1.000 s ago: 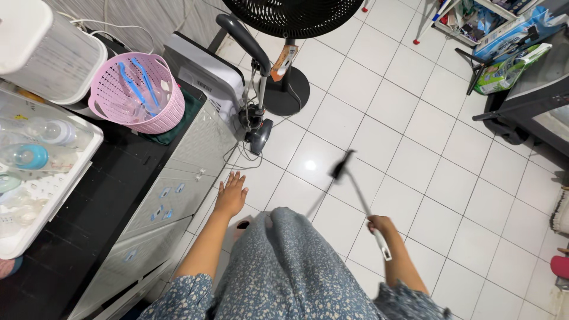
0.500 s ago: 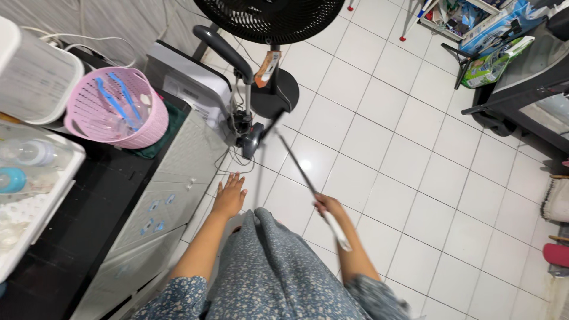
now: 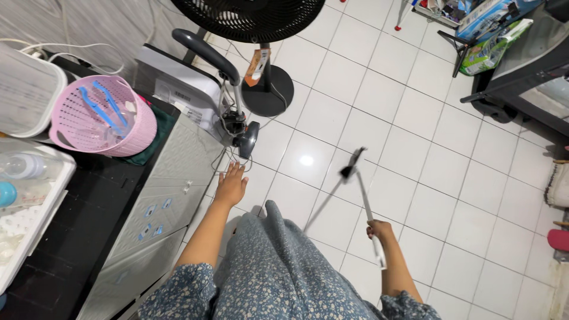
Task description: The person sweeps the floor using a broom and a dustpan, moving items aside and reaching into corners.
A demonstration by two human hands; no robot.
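At the far left, a white tray (image 3: 24,237) with baby bottles sits on the near left part of the black worktop (image 3: 89,201), and behind it a pink perforated basket (image 3: 104,115) holding blue utensils stands toward the worktop's back edge, next to a white lidded container (image 3: 26,89) in the back left corner. Grey drawer fronts (image 3: 166,195) with small stickers face the white tiled floor (image 3: 415,148). Just past the worktop's right edge a white and grey appliance (image 3: 184,89) with a dark curved handle stands on the floor, and behind it the round base of a black pedestal fan (image 3: 267,89). The person's left hand (image 3: 231,185) hangs spread, fingers apart and empty, close to the drawer fronts and near the cords beneath the appliance. Further right, the right hand (image 3: 379,230) is closed around the white handle of a thin pole (image 3: 363,195), which slants up and away to a dark fitting at its far end above the tiles. A dark frame (image 3: 510,77) stands at the far right.
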